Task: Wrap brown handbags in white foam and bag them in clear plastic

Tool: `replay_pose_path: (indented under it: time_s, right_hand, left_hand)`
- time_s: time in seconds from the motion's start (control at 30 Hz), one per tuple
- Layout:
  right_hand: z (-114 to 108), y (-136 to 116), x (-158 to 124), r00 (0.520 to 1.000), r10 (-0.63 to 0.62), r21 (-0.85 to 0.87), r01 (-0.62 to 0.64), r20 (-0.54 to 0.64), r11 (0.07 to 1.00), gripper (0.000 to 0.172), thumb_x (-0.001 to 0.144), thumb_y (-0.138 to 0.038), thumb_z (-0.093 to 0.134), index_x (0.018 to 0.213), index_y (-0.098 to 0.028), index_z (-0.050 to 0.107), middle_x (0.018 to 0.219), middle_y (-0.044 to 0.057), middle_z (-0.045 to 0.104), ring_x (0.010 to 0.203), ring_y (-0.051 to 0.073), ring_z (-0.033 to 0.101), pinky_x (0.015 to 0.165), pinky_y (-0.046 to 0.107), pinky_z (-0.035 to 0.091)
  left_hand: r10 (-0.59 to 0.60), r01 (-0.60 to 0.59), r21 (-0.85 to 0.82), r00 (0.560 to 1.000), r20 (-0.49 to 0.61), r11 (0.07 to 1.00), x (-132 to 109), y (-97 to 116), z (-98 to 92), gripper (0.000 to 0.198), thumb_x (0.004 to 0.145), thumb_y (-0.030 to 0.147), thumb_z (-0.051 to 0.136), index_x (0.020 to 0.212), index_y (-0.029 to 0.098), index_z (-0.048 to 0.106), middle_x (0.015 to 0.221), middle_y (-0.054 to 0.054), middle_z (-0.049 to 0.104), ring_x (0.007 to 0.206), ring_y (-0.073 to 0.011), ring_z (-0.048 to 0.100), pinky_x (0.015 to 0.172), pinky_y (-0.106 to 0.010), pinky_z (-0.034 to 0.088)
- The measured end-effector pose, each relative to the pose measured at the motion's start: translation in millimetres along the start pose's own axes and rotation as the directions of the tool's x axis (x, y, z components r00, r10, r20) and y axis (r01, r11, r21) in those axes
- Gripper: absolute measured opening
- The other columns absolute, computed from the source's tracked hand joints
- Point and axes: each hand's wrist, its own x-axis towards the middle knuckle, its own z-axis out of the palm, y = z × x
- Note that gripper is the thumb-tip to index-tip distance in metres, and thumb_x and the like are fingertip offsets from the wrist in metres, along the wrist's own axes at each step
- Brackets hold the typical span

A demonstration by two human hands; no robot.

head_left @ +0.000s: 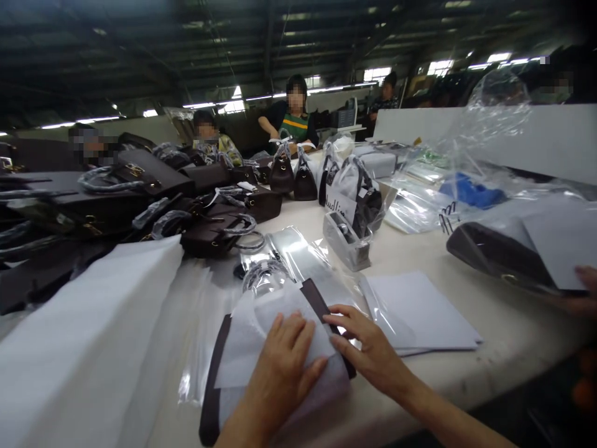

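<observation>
A dark brown handbag (214, 373) lies on the table before me, its plastic-wrapped handles (263, 274) pointing away. White tissue paper (237, 358) covers most of its upper face. My left hand (286, 358) rests flat on this paper with the fingers stretched out. At the bag's right edge, my right hand (361, 342) touches the paper and the dark side, its fingers apart and slightly bent. Clear plastic sleeves (196, 348) lie just left of the bag. A stack of white sheets (420, 314) sits to its right.
Many dark handbags (158, 174) are piled at the left, behind a large white paper stack (88, 330). A clear plastic box (347, 239) stands mid-table. On the right, another person's hand (585, 280) is at a plastic-covered bag (494, 255). A person (296, 121) works across the table.
</observation>
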Motion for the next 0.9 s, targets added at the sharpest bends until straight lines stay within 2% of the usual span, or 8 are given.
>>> replay_pose_path:
  time_s: [0.17,0.3,0.4,0.53,0.6,0.67,0.77,0.9]
  right_hand:
    - [1,-4,10,0.985,0.152,0.226,-0.166,0.078,0.96,0.016,0.08,-0.025,0.056,0.091,-0.02,0.065,0.106,0.006,0.058,0.097,0.019,0.058,0.069,0.026,0.053]
    - [-3,-12,16,0.966,0.235,0.222,-0.254,0.108,0.942,0.009,0.078,-0.019,0.054,0.083,-0.018,0.061,0.087,0.003,0.061,0.081,0.015,0.059,0.065,0.024,0.05]
    - [-7,-18,20,0.971,0.208,0.152,-0.224,0.115,0.963,0.015,0.074,-0.013,0.053,0.086,-0.018,0.06,0.095,0.004,0.06,0.087,0.017,0.058,0.064,0.023,0.048]
    - [-11,-23,24,0.969,0.204,0.074,-0.216,0.136,0.974,0.012,0.071,-0.009,0.053,0.077,-0.018,0.059,0.089,0.004,0.06,0.088,0.018,0.058,0.063,0.023,0.046]
    - [-10,-24,25,0.973,0.191,0.025,-0.195,0.127,0.98,0.008,0.072,-0.01,0.053,0.072,-0.018,0.058,0.088,0.004,0.06,0.089,0.019,0.058,0.064,0.025,0.046]
    - [-7,-25,25,0.988,0.136,-0.029,-0.134,0.076,0.991,0.008,0.075,-0.011,0.053,0.073,-0.018,0.057,0.093,0.006,0.061,0.097,0.021,0.056,0.075,0.03,0.046]
    - [0,-24,28,1.0,-0.023,-0.085,0.023,0.009,0.996,0.012,0.076,-0.007,0.05,0.077,-0.018,0.056,0.103,0.007,0.059,0.117,0.022,0.044,0.096,0.039,0.036]
    - [7,-19,36,0.998,-0.061,-0.042,0.062,0.018,0.997,0.014,0.074,-0.003,0.051,0.074,-0.017,0.055,0.11,0.008,0.054,0.11,0.018,0.048,0.095,0.035,0.037]
  left_hand:
    - [0.101,-0.098,0.127,0.995,-0.015,0.987,5,1,-0.3,0.036,0.084,0.027,0.049,0.115,0.008,0.049,0.11,-0.017,0.061,0.111,-0.0331,0.054,0.088,-0.054,0.048]
    - [0.119,-0.115,0.156,0.993,-0.016,0.981,5,0,3.0,0.035,0.081,0.018,0.047,0.114,0.008,0.049,0.11,-0.017,0.062,0.108,-0.033,0.055,0.086,-0.055,0.049]
    - [0.124,-0.104,0.171,0.986,-0.113,0.98,3,-1,6.4,0.025,0.082,0.005,0.037,0.102,0.01,0.052,0.105,-0.015,0.065,0.105,-0.0284,0.058,0.086,-0.05,0.051]
    - [0.135,-0.124,0.131,0.987,-0.082,0.984,4,-1,4.4,0.02,0.086,0.024,0.045,0.1,0.011,0.051,0.105,-0.015,0.065,0.105,-0.0305,0.058,0.085,-0.052,0.051]
    - [0.134,-0.122,0.13,0.987,-0.088,0.984,6,-2,4.1,0.02,0.085,0.021,0.045,0.103,0.012,0.05,0.105,-0.014,0.065,0.104,-0.0299,0.059,0.083,-0.052,0.052]
    - [0.12,-0.1,0.127,0.98,-0.157,0.987,6,-4,5.4,0.021,0.084,0.009,0.041,0.104,0.012,0.049,0.1,-0.012,0.067,0.1,-0.0258,0.061,0.084,-0.048,0.053]
    - [0.081,-0.06,0.088,0.962,-0.26,0.994,4,-8,6.8,0.026,0.084,0.006,0.04,0.109,0.009,0.047,0.098,-0.013,0.067,0.094,-0.0202,0.064,0.087,-0.041,0.052]
    - [0.117,-0.104,0.055,0.935,-0.336,0.993,3,-8,2.2,0.02,0.083,0.004,0.04,0.098,0.01,0.051,0.097,-0.014,0.067,0.095,-0.0183,0.063,0.089,-0.039,0.051]
